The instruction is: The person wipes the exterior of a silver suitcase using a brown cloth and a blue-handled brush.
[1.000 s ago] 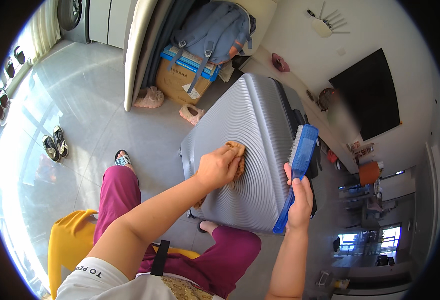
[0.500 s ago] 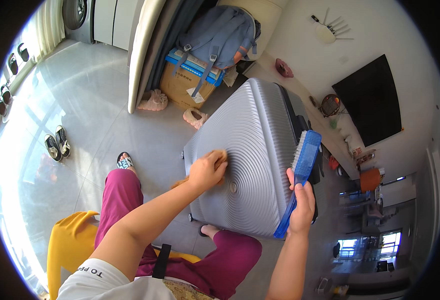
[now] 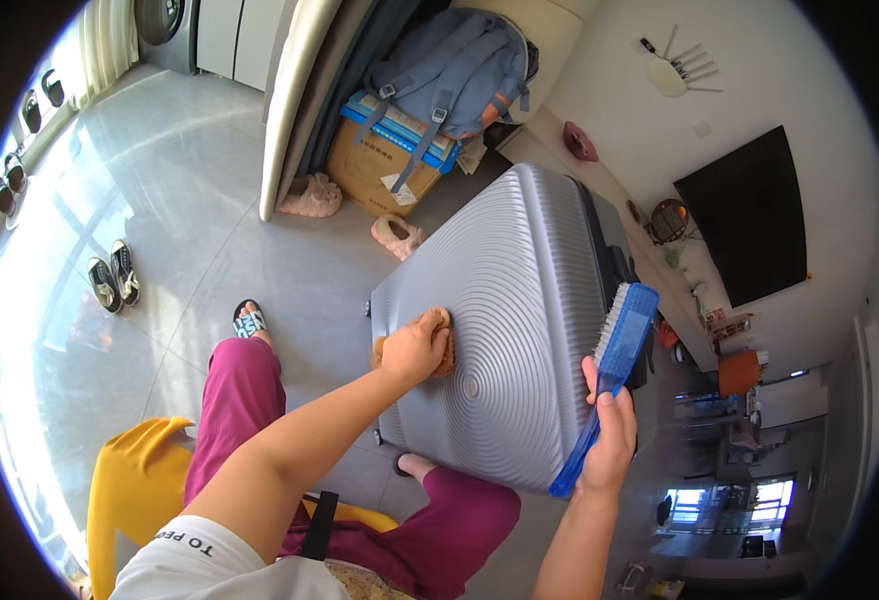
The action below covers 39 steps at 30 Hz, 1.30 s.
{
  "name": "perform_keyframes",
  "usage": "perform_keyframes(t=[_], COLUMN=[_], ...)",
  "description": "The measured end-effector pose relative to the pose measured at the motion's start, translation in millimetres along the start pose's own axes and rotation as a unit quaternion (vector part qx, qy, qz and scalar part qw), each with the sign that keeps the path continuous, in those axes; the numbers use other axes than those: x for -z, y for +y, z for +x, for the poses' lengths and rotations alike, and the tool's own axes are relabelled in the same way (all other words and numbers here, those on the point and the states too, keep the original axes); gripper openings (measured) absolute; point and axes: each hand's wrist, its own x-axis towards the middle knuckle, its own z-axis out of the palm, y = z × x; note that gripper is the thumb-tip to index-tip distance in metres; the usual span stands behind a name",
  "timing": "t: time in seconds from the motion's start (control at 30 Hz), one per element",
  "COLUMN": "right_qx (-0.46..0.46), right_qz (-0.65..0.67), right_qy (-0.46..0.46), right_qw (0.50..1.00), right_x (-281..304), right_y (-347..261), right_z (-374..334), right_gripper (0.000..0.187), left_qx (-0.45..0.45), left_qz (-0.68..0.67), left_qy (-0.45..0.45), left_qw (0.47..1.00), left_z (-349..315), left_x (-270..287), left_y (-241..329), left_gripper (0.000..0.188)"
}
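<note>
A silver-grey hard-shell suitcase [image 3: 500,340] with ridged rings stands in front of me, its wheels toward the left. My left hand [image 3: 415,348] is closed on a brown cloth [image 3: 444,352] and presses it against the ringed face, left of the rings' centre. Part of the cloth is hidden under the fingers. At the suitcase's right edge, my right hand [image 3: 608,435] grips a blue scrubbing brush [image 3: 622,345] by its handle. The brush is tilted up, its white bristles facing left toward the suitcase.
Behind the suitcase, a blue-grey backpack [image 3: 450,75] rests on a cardboard box [image 3: 375,165], with pink slippers [image 3: 398,236] nearby. Black sneakers [image 3: 113,275] lie on the tiled floor at left. A yellow chair [image 3: 140,490] is beneath me. A television [image 3: 745,215] is at right.
My left hand has shifted slightly with the cloth against the suitcase, and more of the cloth shows. The brush in my right hand appears a little lower in the picture; the view has tilted slightly.
</note>
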Motion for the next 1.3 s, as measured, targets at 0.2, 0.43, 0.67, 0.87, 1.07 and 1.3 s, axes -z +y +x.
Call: perform_keyframes(t=[0.2, 0.43, 0.67, 0.87, 1.07, 1.3], right_qx=[0.014, -0.004, 0.01, 0.016, 0.01, 0.028], right_qz=[0.017, 0.053, 0.092, 0.107, 0.121, 0.088], right_qy=[-0.011, 0.013, 0.0, -0.003, -0.015, -0.016], right_qw=[1.0, 0.999, 0.996, 0.994, 0.992, 0.996], right_x=[-1.4, -7.7, -0.2, 2.3, 3.9, 4.4], right_y=[-1.1, -4.7, 2.9, 10.2, 9.5, 12.7], right_z=[0.8, -1.0, 0.9, -0.2, -1.5, -3.4], right_gripper=[0.043, 0.022, 0.035, 0.034, 0.033, 0.032], left_qx=[-0.228, -0.248, -0.165, -0.321, -0.362, -0.24], left_qz=[-0.019, -0.076, -0.117, -0.011, 0.016, -0.095], left_qy=[0.071, 0.092, 0.093, 0.116, 0.13, 0.147], left_qw=[0.971, 0.961, 0.975, 0.94, 0.923, 0.955], left_z=[-7.7, -17.1, -13.0, -2.7, 1.5, -2.3], left_x=[40.6, 39.2, 26.6, 43.7, 44.6, 34.4], left_y=[66.1, 96.9, 87.1, 94.7, 103.2, 105.6], left_gripper=[0.019, 0.016, 0.018, 0.013, 0.01, 0.008])
